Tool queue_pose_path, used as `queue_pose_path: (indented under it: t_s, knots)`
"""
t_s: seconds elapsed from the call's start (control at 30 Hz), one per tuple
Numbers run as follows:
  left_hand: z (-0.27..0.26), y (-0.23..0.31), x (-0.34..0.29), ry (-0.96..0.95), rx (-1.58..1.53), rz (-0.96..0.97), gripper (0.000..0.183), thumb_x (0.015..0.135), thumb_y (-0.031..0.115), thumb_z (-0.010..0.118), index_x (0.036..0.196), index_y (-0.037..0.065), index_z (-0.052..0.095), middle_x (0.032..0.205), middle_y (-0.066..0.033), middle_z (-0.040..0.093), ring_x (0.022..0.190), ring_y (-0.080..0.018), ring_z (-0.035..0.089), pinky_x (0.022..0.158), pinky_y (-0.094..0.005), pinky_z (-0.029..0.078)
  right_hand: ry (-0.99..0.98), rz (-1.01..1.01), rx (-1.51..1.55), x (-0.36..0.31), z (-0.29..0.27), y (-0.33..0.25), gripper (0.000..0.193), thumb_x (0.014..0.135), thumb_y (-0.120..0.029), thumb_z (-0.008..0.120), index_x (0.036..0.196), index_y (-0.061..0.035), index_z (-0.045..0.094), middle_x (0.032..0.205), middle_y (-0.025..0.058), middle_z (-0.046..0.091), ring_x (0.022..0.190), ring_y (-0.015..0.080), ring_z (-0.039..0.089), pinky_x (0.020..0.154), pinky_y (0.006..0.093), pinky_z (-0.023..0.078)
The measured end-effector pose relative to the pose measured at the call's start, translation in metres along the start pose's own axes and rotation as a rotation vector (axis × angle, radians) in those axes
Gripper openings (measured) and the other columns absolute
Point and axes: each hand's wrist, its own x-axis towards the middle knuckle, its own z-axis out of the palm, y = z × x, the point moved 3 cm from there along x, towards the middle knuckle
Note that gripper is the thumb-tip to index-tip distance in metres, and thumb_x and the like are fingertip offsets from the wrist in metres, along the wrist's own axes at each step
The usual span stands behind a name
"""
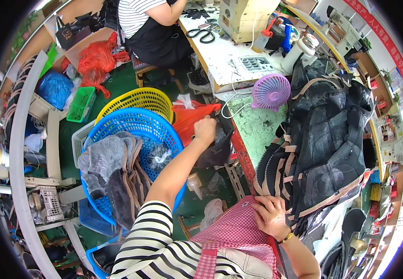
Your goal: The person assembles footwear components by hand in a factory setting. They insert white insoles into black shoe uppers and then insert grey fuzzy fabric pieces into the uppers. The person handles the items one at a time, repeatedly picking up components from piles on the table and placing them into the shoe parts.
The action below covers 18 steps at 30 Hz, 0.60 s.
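My left hand (205, 131) reaches forward, its fingers curled closed, at a red plastic bag (190, 118) and a dark bag (215, 151) beside the table. What the fingers hold is hidden. My right hand (270, 215) lies at the table's near edge, fingers apart and bent, over the pink checked apron (238, 218). Just beyond it is a large pile of black fabric shoe pieces (324, 139) with tan edging. A blue plastic basket (90, 139) at the left holds a stack of grey and dark cut pieces (120, 172) and a small clear bag (159, 157).
A yellow basket (136, 98) stands behind the blue one. The table (266, 125) bears a purple fan (271, 91), black scissors (202, 32) and a white flask (299, 53). A seated co-worker (152, 32) is at the far side. A metal frame (22, 139) runs along the left.
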Motion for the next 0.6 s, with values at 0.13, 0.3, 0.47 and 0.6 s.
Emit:
queue_pose_path:
  t_s: [0.13, 0.3, 0.47, 0.6]
  knots:
    - [-0.021, -0.019, -0.020, 0.182, -0.505, -0.047, 0.014, 0.079, 0.017, 0.070, 0.083, 0.005, 0.073, 0.088, -0.0141, 0.067, 0.075, -0.0264, 0.067, 0.067, -0.0366, 0.052, 0.024, -0.010, 0.004, -0.002, 0.000, 0.000, 0.024, 0.069, -0.010, 0.070, 0.094, -0.0113, 0.069, 0.116, 0.0016, 0.062, 0.105, 0.0219, 0.055, 0.089, 0.0405, 0.041]
    - [-0.045, -0.054, -0.058, -0.026, -1.683, -0.599, 0.021, 0.087, 0.026, 0.072, 0.098, 0.009, 0.072, 0.086, -0.0031, 0.068, 0.073, -0.0101, 0.061, 0.068, -0.0279, 0.048, 0.057, -0.017, 0.011, -0.004, -0.002, -0.001, 0.025, 0.067, -0.009, 0.069, 0.092, -0.0097, 0.069, 0.112, 0.0024, 0.062, 0.106, 0.0235, 0.055, 0.090, 0.0416, 0.041]
    - [-0.121, -0.101, -0.122, 0.105, -1.865, -0.599, 0.019, 0.088, 0.026, 0.072, 0.098, 0.010, 0.071, 0.082, 0.0019, 0.067, 0.069, -0.0076, 0.059, 0.065, -0.0243, 0.047, 0.085, -0.042, -0.018, -0.009, -0.001, -0.001, 0.023, 0.068, -0.007, 0.067, 0.091, -0.0092, 0.069, 0.112, 0.0050, 0.061, 0.106, 0.0271, 0.054, 0.091, 0.0433, 0.040]
    - [-0.195, -0.185, -0.207, 0.469, -1.777, -0.666, 0.016, 0.087, 0.025, 0.073, 0.095, 0.011, 0.071, 0.080, 0.0024, 0.067, 0.066, -0.0073, 0.059, 0.062, -0.0234, 0.047, 0.072, -0.082, -0.049, -0.010, 0.001, -0.005, 0.033, 0.068, -0.004, 0.065, 0.100, -0.0083, 0.065, 0.120, 0.0079, 0.058, 0.112, 0.0312, 0.051, 0.095, 0.0453, 0.038]
